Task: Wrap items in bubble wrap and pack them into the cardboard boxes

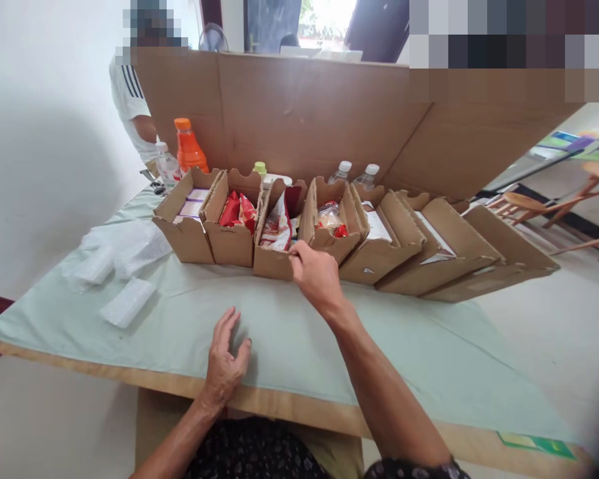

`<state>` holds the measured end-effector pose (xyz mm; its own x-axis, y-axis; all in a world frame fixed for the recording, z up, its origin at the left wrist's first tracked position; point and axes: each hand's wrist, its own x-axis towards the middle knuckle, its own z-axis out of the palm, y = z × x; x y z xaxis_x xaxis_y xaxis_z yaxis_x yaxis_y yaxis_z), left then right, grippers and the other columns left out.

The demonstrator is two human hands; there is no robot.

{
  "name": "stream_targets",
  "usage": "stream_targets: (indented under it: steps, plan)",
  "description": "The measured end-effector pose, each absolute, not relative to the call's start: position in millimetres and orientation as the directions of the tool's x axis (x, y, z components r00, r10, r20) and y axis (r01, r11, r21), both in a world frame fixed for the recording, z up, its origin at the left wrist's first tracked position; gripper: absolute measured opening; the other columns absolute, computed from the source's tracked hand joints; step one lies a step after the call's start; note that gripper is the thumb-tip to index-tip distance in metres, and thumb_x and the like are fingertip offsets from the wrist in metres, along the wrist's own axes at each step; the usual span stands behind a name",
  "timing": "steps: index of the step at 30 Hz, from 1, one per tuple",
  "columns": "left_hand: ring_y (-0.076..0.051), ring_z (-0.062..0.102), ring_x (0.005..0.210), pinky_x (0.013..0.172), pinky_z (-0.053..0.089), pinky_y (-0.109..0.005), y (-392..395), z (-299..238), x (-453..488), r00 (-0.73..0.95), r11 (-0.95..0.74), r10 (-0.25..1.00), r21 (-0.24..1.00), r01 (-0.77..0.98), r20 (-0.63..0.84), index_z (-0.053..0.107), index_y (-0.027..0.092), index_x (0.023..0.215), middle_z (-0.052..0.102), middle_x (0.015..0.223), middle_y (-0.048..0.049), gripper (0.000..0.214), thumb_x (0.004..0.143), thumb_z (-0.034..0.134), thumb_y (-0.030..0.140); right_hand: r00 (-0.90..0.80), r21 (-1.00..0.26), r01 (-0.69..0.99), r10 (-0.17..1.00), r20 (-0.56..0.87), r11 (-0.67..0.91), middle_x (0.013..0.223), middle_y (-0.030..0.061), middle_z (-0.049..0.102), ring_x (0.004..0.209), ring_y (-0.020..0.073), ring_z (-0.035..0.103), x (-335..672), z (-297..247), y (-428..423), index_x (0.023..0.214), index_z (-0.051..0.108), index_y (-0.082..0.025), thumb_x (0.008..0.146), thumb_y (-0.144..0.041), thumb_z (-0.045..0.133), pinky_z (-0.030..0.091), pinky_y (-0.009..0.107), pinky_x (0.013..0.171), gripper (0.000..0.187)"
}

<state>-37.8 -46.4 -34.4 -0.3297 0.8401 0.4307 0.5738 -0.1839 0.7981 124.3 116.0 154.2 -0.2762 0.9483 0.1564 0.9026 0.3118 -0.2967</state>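
My right hand (315,274) is closed, thumb and fingers pinched at the front right rim of the third cardboard box (272,263) from the left. A red and white packet (279,226) leans inside that box. My left hand (227,352) lies over the green tablecloth near the front edge, fingers stretched out and thumb apart, holding nothing. To the left of the gripped box, another box (232,246) holds red packets (238,209). On its right, a box (349,243) contains a clear bag (329,216) and something red.
The leftmost box (192,249) holds small white and purple cartons (192,206). Bubble wrap (128,303) lies at left. Behind the boxes stand an orange bottle (190,146), clear bottles (369,176) and a tall cardboard panel (304,106). A person (134,106) is beyond it; wooden stools (524,203) stand right.
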Motion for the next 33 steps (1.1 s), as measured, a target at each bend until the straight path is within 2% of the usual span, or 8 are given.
stream_targets:
  steps: [7, 11, 14, 17, 20, 23, 28, 33]
  plan:
    - [-0.034, 0.046, 0.15, 0.125, 0.038, -0.057, -68, -23, -43, -0.468, -0.099, 0.836, 0.918, 0.383, 0.286, 0.038, 0.023, 0.158, 0.044, 0.163, -0.0176, 0.069, 0.095, 0.063, 0.03, -0.442, -0.572, 0.613, 0.836, 0.325, 0.546, 0.077, 0.002, 0.078, 0.066, 0.0194, 0.072, 215, 141, -4, 0.093, 0.075, -0.027, 0.096, -0.031, 0.055, 0.054, 0.03, 0.064, 0.021]
    - [-0.034, 0.036, 0.157, 0.128, 0.033, -0.058, -83, -6, -37, -0.379, -0.157, 0.874, 0.916, 0.369, 0.303, 0.028, 0.027, 0.164, 0.035, 0.169, -0.0157, 0.078, 0.095, 0.063, 0.03, -0.111, -0.696, 0.619, 0.919, 0.379, 0.363, 0.094, 0.0041, 0.081, 0.078, 0.0237, 0.078, 280, 133, -28, 0.101, 0.078, -0.03, 0.092, -0.035, 0.068, 0.065, 0.037, 0.076, 0.015]
    - [-0.035, 0.035, 0.158, 0.128, 0.034, -0.057, -86, 6, -34, -0.321, -0.175, 0.897, 0.91, 0.377, 0.306, 0.024, 0.03, 0.165, 0.031, 0.172, -0.0136, 0.081, 0.094, 0.063, 0.03, 0.206, -0.834, 0.5, 0.902, 0.378, 0.235, 0.137, 0.0106, 0.071, 0.114, 0.0332, 0.075, 321, 112, -37, 0.142, 0.061, -0.035, 0.09, -0.047, 0.072, 0.065, 0.052, 0.093, 0.053]
    - [-0.035, 0.038, 0.156, 0.126, 0.037, -0.057, -83, 10, -30, -0.257, -0.175, 0.925, 0.915, 0.362, 0.279, 0.024, 0.03, 0.165, 0.03, 0.172, -0.0131, 0.081, 0.094, 0.063, 0.032, 0.07, -0.892, 0.396, 0.962, 0.264, 0.216, 0.165, 0.0148, 0.045, 0.145, 0.0391, 0.053, 338, 84, -51, 0.161, 0.039, -0.041, 0.087, -0.065, 0.071, 0.06, 0.057, 0.103, 0.085]
    - [-0.035, 0.05, 0.147, 0.122, 0.044, -0.055, -78, 9, -23, -0.166, -0.141, 0.963, 0.923, 0.357, 0.211, 0.035, 0.026, 0.159, 0.048, 0.16, -0.0141, 0.074, 0.091, 0.065, 0.033, -0.131, -0.88, 0.447, 0.985, 0.112, 0.16, 0.155, 0.0193, 0.056, 0.14, 0.0409, 0.057, 323, 55, -63, 0.157, 0.047, -0.03, 0.081, -0.071, 0.073, 0.058, 0.057, 0.106, 0.091]
    - [-0.032, 0.06, 0.135, 0.115, 0.051, -0.05, -70, 10, -10, -0.154, -0.109, 0.973, 0.934, 0.341, 0.17, 0.048, 0.025, 0.146, 0.062, 0.142, -0.0113, 0.058, 0.09, 0.063, 0.029, -0.109, -0.826, 0.541, 0.987, 0.121, 0.161, 0.131, 0.0163, 0.074, 0.124, 0.0382, 0.068, 298, 36, -56, 0.137, 0.066, -0.021, 0.085, -0.063, 0.07, 0.058, 0.056, 0.103, 0.067]
    - [-0.032, 0.057, 0.138, 0.119, 0.047, -0.052, -22, 20, 13, -0.108, -0.178, 0.969, 0.931, 0.318, 0.222, 0.043, 0.026, 0.149, 0.059, 0.148, -0.0114, 0.066, 0.087, 0.063, 0.026, 0.054, -0.805, 0.582, 0.982, 0.181, 0.117, 0.102, 0.0147, 0.079, 0.1, 0.0365, 0.073, 292, 37, 5, 0.107, 0.073, -0.02, 0.085, -0.065, 0.066, 0.059, 0.051, 0.087, 0.051]
    - [-0.033, 0.055, 0.142, 0.12, 0.045, -0.055, 27, 11, 19, -0.044, -0.153, 0.982, 0.916, 0.371, 0.182, 0.03, 0.016, 0.161, 0.054, 0.155, -0.0186, 0.084, 0.084, 0.062, 0.028, 0.138, -0.835, 0.544, 0.973, 0.183, 0.08, 0.106, 0.0136, 0.077, 0.09, 0.0293, 0.073, 299, 30, 50, 0.113, 0.067, -0.02, 0.086, -0.062, 0.062, 0.058, 0.041, 0.076, 0.05]
